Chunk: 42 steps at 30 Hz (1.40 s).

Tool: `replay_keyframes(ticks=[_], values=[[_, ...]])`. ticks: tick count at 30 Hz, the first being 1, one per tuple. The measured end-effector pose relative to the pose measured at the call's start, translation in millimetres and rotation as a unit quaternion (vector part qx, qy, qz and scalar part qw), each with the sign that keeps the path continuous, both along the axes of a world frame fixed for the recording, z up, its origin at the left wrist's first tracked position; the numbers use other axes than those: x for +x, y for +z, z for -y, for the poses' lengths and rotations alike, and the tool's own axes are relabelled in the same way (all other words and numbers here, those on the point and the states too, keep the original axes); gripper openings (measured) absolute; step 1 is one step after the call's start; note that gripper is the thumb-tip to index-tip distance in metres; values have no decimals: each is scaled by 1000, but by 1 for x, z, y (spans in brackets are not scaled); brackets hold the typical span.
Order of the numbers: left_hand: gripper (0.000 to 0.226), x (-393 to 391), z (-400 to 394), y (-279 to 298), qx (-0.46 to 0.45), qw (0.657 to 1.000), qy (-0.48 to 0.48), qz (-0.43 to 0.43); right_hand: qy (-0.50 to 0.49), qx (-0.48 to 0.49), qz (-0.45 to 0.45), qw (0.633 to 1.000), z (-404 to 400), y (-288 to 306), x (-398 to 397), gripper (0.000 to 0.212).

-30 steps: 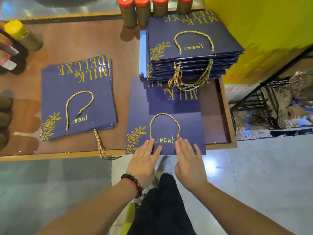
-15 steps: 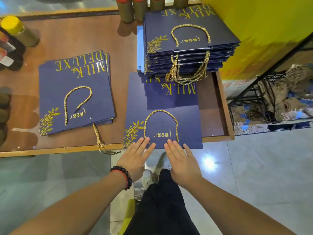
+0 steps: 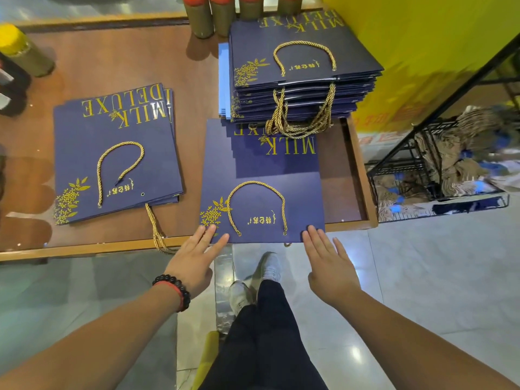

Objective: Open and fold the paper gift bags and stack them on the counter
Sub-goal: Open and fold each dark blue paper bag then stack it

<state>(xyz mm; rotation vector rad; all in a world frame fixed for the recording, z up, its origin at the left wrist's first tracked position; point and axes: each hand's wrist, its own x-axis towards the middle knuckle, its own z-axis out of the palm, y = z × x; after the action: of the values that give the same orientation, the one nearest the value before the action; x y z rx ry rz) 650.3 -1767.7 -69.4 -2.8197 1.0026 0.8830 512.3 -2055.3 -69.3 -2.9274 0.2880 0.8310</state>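
From the head camera, looking down, a brown wooden desk holds three lots of flat dark blue paper gift bags with gold rope handles. One single flat blue bag lies at the near edge of the desk, right in front of the person, and its near edge sticks out a little past the desk. The left hand has its fingers straight, with the fingertips resting on the near left corner of this bag. The right hand is flat and open too, and its fingertips touch the near right corner. Neither hand grips anything. On the left lies a small thin pile of blue bags, only a few deep. At the back right stands a tall pile of blue bags, many deep, partly on top of the far end of the single bag. I cannot tell which pile is the finished one, so the job looks only partly done. This bag still has to be opened or folded and stacked.
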Motion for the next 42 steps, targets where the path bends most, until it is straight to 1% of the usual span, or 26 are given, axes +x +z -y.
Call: replay_keyframes(ticks=[2,4,5,7,8,10,11,12,13,15,17,19,20,22,23,24,26,27,28,29,30,31,35,40,42], values=[[80,0,0,2,-10,1000,21,-9,-39,15,3,999,4,4,-2,84],[69,-2,3,3,-36,998,47,-18,-102,65,19,993,3,6,2,83],[62,-1,7,3,-54,996,68,-23,-149,99,32,983,-1,9,6,81],[51,4,20,5,-107,983,145,-39,-255,173,74,948,-6,14,18,72],[49,8,26,4,-123,973,191,-45,-300,212,109,924,-9,16,25,63],[56,18,36,6,-91,956,273,-56,-384,277,159,866,-11,20,36,48],[65,23,39,5,-70,946,309,-70,-418,299,164,842,-12,24,41,45],[71,27,42,7,-69,934,341,-85,-443,316,161,824,-12,28,46,44],[70,30,43,9,-86,916,377,-105,-459,321,150,815,-10,31,49,43],[59,35,42,16,-131,877,446,-121,-473,315,126,813,-5,35,53,40],[46,38,40,25,-165,846,490,-134,-506,318,110,794,0,37,56,36],[26,37,39,33,-192,815,517,-178,-533,325,89,776,3,39,58,45],[21,35,38,36,-206,792,536,-207,-535,313,74,781,4,37,58,53],[20,31,38,41,-218,737,579,-272,-515,248,42,819,3,36,54,60],[22,27,37,45,-218,717,593,-294,-509,215,38,833,2,35,52,63],[27,26,35,46,-212,708,601,-304,-512,211,42,831,1,34,49,65],[36,23,29,44,-206,703,599,-321,-532,288,65,793,-1,33,43,61],[36,22,26,44,-207,703,600,-322,-539,317,79,776,-1,33,41,52],[33,20,24,50,-209,700,602,-323,-543,329,89,768,-1,34,39,40],[30,18,23,56,-218,692,606,-326,-544,329,96,765,-1,36,38,29],[29,16,21,60,-231,685,609,-327,-542,326,106,767,-2,41,37,23],[27,13,19,66,-250,677,609,-329,-534,322,122,772,-4,48,37,22],[24,6,10,87,-310,659,611,-309,-488,312,191,792,-16,80,32,22],[21,-13,-5,110,-381,654,592,-276,-473,319,230,788,-30,103,16,26],[14,-22,-10,119,-413,648,586,-258,-463,324,245,788,-34,110,13,27]])
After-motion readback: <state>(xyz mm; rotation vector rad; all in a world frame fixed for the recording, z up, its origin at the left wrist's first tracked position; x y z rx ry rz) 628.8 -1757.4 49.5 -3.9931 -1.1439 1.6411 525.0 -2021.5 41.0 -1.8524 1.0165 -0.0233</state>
